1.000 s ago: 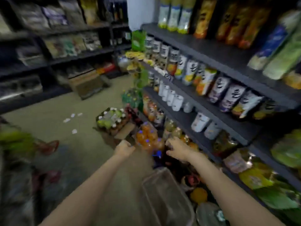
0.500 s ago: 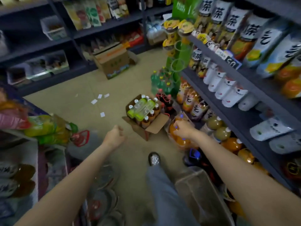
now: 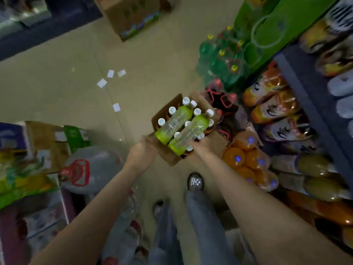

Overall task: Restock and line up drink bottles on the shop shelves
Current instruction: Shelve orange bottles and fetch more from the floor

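On the beige shop floor beside the shelving: one open brown cardboard carton (image 3: 168,153) of upright white-capped bottles, with two clear green-labelled drink bottles (image 3: 176,122) lying loose across the caps. Left hand (image 3: 142,153) grips the carton's near left flap or edge; right hand (image 3: 199,145) reaches in at the near end of the right-hand loose bottle, fingers hidden, so whether it has a hold cannot be told. Risks, as judged: tilting or dragging the carton could roll the loose bottles onto the floor; a weak flap could fold under load. Adjacent: shrink-wrapped pack of orange drink bottles (image 3: 246,161), just beside the carton, obstructing a sideways pull.
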`<state>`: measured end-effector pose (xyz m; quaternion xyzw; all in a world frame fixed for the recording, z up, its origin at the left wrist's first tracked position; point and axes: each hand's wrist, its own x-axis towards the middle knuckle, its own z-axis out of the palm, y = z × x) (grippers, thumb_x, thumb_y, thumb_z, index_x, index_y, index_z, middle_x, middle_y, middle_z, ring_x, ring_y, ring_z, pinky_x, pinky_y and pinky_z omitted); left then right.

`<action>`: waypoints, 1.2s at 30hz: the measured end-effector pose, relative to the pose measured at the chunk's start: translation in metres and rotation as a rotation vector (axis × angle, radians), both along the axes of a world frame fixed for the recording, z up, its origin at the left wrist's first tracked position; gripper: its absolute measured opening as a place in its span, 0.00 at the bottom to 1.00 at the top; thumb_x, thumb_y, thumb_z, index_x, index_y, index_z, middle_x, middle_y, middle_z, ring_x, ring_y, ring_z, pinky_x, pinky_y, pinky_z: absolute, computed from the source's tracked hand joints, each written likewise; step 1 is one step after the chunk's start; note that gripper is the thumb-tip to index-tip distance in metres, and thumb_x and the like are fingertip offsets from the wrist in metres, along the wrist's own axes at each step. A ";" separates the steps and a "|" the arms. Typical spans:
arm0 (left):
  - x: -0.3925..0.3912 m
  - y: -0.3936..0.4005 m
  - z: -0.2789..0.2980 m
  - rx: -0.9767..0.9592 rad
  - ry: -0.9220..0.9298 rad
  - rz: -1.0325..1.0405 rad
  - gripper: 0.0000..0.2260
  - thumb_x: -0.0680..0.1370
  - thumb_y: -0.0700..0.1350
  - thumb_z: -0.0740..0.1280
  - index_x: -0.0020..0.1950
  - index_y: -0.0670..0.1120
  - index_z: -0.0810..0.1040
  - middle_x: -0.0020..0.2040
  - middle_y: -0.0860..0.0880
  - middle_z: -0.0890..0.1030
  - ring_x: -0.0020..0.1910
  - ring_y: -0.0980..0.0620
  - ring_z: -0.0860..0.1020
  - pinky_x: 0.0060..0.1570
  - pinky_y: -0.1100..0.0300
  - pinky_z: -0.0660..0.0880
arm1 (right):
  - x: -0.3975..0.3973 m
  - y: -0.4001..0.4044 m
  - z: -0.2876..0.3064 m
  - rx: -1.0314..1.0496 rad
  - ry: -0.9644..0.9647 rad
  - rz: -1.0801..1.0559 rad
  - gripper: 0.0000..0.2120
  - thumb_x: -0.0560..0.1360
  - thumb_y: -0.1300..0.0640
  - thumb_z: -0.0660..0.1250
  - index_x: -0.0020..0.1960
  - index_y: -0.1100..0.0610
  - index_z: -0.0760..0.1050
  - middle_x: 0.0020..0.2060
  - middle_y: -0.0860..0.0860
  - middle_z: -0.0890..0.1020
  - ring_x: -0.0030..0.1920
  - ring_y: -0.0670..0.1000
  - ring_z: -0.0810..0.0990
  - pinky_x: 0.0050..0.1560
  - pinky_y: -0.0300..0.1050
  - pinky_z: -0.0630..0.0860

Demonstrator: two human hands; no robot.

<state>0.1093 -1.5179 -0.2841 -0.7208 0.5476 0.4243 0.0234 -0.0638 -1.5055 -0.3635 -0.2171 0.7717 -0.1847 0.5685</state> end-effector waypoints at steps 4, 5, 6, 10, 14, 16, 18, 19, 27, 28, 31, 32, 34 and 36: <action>0.011 -0.016 -0.061 -0.080 0.092 0.184 0.09 0.78 0.40 0.63 0.57 0.40 0.72 0.48 0.45 0.78 0.52 0.44 0.77 0.45 0.64 0.66 | 0.029 -0.025 -0.057 0.149 0.040 -0.184 0.29 0.69 0.44 0.71 0.64 0.59 0.72 0.59 0.57 0.78 0.59 0.59 0.77 0.59 0.53 0.75; 0.012 -0.018 -0.075 -0.102 0.136 0.211 0.08 0.77 0.39 0.63 0.56 0.41 0.73 0.47 0.47 0.78 0.50 0.46 0.77 0.44 0.66 0.67 | 0.034 -0.028 -0.066 0.195 -0.031 -0.223 0.28 0.71 0.46 0.69 0.65 0.60 0.71 0.61 0.58 0.77 0.60 0.60 0.76 0.59 0.53 0.74; 0.013 -0.018 -0.088 -0.105 0.174 0.222 0.08 0.77 0.38 0.63 0.55 0.41 0.72 0.46 0.48 0.77 0.48 0.49 0.76 0.41 0.68 0.68 | 0.038 -0.030 -0.072 0.216 -0.145 -0.249 0.24 0.75 0.49 0.66 0.66 0.62 0.70 0.62 0.60 0.76 0.62 0.60 0.75 0.60 0.52 0.73; 0.007 -0.018 -0.111 -0.030 0.326 0.224 0.07 0.77 0.35 0.62 0.53 0.43 0.69 0.46 0.47 0.77 0.46 0.53 0.75 0.40 0.74 0.70 | 0.040 -0.028 -0.071 0.195 -0.287 -0.335 0.20 0.78 0.53 0.61 0.66 0.65 0.70 0.51 0.58 0.78 0.49 0.53 0.76 0.56 0.50 0.74; -0.002 -0.036 -0.100 0.147 0.468 0.446 0.10 0.77 0.41 0.65 0.58 0.44 0.71 0.44 0.50 0.76 0.47 0.53 0.75 0.42 0.72 0.71 | 0.021 -0.017 -0.035 0.191 -0.355 -0.407 0.19 0.72 0.54 0.70 0.61 0.57 0.74 0.47 0.51 0.81 0.41 0.46 0.78 0.37 0.38 0.77; -0.003 -0.048 -0.091 0.303 0.531 0.476 0.12 0.76 0.47 0.66 0.58 0.47 0.73 0.52 0.49 0.79 0.52 0.53 0.76 0.53 0.63 0.72 | 0.013 -0.008 -0.013 0.112 -0.522 -0.310 0.20 0.69 0.56 0.71 0.60 0.57 0.74 0.50 0.50 0.82 0.47 0.47 0.81 0.45 0.39 0.78; -0.002 -0.058 -0.079 0.484 0.719 0.482 0.14 0.75 0.51 0.66 0.58 0.47 0.75 0.55 0.48 0.81 0.52 0.53 0.79 0.57 0.59 0.73 | 0.015 -0.009 0.009 0.033 -0.620 -0.145 0.22 0.66 0.59 0.72 0.60 0.59 0.74 0.50 0.52 0.83 0.50 0.48 0.82 0.52 0.41 0.79; -0.001 -0.061 -0.073 0.560 0.827 0.493 0.17 0.74 0.52 0.66 0.60 0.46 0.76 0.54 0.47 0.82 0.52 0.51 0.80 0.56 0.57 0.75 | 0.019 -0.012 0.016 0.019 -0.620 -0.036 0.22 0.65 0.60 0.72 0.59 0.59 0.75 0.51 0.53 0.83 0.52 0.50 0.82 0.56 0.43 0.77; 0.068 -0.072 -0.074 0.502 0.824 0.788 0.21 0.69 0.56 0.69 0.56 0.45 0.77 0.41 0.46 0.84 0.41 0.48 0.82 0.49 0.51 0.77 | 0.052 -0.073 -0.018 -0.044 -0.051 -0.080 0.14 0.71 0.50 0.71 0.51 0.59 0.80 0.49 0.54 0.82 0.49 0.51 0.81 0.50 0.43 0.78; 0.077 -0.073 -0.073 0.494 0.811 0.808 0.16 0.72 0.56 0.67 0.52 0.46 0.77 0.35 0.48 0.83 0.36 0.50 0.82 0.45 0.53 0.77 | 0.058 -0.079 -0.034 0.007 0.030 -0.104 0.20 0.70 0.47 0.71 0.55 0.59 0.78 0.52 0.55 0.81 0.54 0.54 0.79 0.52 0.45 0.77; 0.097 -0.071 -0.077 0.494 0.763 0.792 0.09 0.75 0.52 0.66 0.47 0.46 0.77 0.33 0.48 0.80 0.34 0.50 0.80 0.43 0.53 0.78 | 0.093 -0.093 -0.076 0.228 0.165 -0.105 0.36 0.67 0.38 0.69 0.68 0.57 0.67 0.64 0.56 0.73 0.64 0.58 0.71 0.63 0.49 0.70; 0.101 -0.071 -0.079 0.495 0.757 0.767 0.08 0.75 0.50 0.66 0.48 0.46 0.77 0.34 0.48 0.80 0.34 0.51 0.80 0.43 0.54 0.78 | 0.105 -0.097 -0.085 0.275 0.267 -0.124 0.39 0.67 0.36 0.69 0.69 0.59 0.64 0.65 0.56 0.70 0.65 0.58 0.69 0.64 0.48 0.68; 0.108 -0.067 -0.085 0.503 0.754 0.717 0.05 0.75 0.45 0.67 0.48 0.45 0.77 0.34 0.48 0.81 0.33 0.51 0.81 0.39 0.55 0.78 | 0.121 -0.104 -0.094 0.331 0.447 -0.217 0.40 0.67 0.36 0.70 0.68 0.60 0.62 0.63 0.56 0.67 0.62 0.56 0.68 0.59 0.46 0.67; 0.112 -0.063 -0.091 0.512 0.741 0.698 0.05 0.74 0.43 0.67 0.48 0.44 0.76 0.34 0.48 0.81 0.34 0.51 0.81 0.38 0.56 0.78 | 0.126 -0.108 -0.101 0.353 0.486 -0.331 0.39 0.65 0.36 0.71 0.65 0.60 0.65 0.61 0.55 0.66 0.60 0.54 0.68 0.55 0.44 0.67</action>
